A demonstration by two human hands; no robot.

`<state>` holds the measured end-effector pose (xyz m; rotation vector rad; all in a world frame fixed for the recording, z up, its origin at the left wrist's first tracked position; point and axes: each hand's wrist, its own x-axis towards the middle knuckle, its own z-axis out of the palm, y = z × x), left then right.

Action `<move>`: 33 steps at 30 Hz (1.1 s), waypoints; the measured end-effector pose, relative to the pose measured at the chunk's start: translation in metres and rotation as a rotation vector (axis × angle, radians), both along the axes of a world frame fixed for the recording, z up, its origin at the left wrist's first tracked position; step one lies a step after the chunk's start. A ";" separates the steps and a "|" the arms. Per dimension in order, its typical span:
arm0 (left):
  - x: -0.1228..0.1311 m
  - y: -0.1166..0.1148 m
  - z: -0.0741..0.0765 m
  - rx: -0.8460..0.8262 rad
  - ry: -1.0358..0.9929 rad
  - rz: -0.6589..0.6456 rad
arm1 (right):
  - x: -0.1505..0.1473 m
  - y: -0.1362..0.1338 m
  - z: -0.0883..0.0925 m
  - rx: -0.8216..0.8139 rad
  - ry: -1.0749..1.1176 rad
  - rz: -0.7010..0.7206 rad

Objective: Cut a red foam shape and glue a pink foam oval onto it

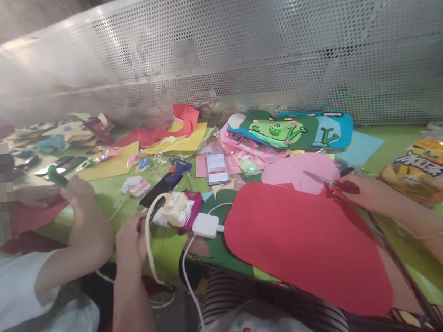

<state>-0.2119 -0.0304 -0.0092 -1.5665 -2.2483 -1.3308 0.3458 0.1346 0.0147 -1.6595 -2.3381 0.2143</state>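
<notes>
Gripping one pair of scissors (330,182), the right hand (364,190) curls its fingers around the red handles, blades over one pink sheet (292,171), beside one large red sheet (306,247). The left hand (131,237) is near one white charger (206,226), its fingers' hold unclear.

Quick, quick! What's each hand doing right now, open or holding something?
Left hand: curled near the cream plug; can't tell whether it holds anything.
Right hand: closed on the red-handled scissors.
</notes>
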 end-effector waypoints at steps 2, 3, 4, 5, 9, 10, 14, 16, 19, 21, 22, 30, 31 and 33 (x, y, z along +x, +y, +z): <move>0.004 -0.003 0.005 -0.067 0.047 -0.008 | -0.001 -0.001 0.001 -0.036 -0.010 -0.026; 0.006 -0.005 0.008 -0.098 0.072 -0.017 | -0.001 -0.001 0.002 -0.044 -0.015 -0.035; 0.007 -0.006 0.011 -0.124 0.091 -0.031 | -0.001 -0.001 0.002 -0.044 -0.018 -0.039; 0.007 -0.007 0.013 -0.147 0.108 -0.047 | -0.001 -0.001 0.002 -0.035 -0.018 -0.035; 0.007 -0.009 0.013 -0.184 0.152 -0.041 | 0.002 0.003 -0.002 0.029 -0.002 0.008; 0.007 -0.010 0.011 -0.179 0.156 -0.005 | 0.004 0.005 -0.004 0.042 0.009 0.021; 0.000 -0.013 0.003 -0.162 0.144 0.195 | 0.012 0.012 -0.016 0.117 0.071 0.100; -0.004 -0.016 0.002 -0.153 0.141 0.279 | 0.015 0.014 -0.021 0.145 0.086 0.132; -0.008 -0.020 0.002 -0.127 0.182 0.359 | 0.017 0.015 -0.024 0.164 0.086 0.144; -0.009 -0.021 0.003 -0.123 0.217 0.366 | 0.016 0.015 -0.022 0.163 0.074 0.129; -0.010 -0.022 0.003 -0.128 0.229 0.356 | 0.015 0.014 -0.020 0.157 0.065 0.117; -0.004 -0.022 0.003 -0.180 0.259 0.224 | 0.013 0.013 -0.016 0.145 0.042 0.112; -0.004 -0.022 0.003 -0.180 0.259 0.217 | 0.014 0.014 -0.017 0.147 0.044 0.116; -0.006 -0.021 0.001 -0.181 0.254 0.208 | 0.016 0.015 -0.019 0.153 0.043 0.121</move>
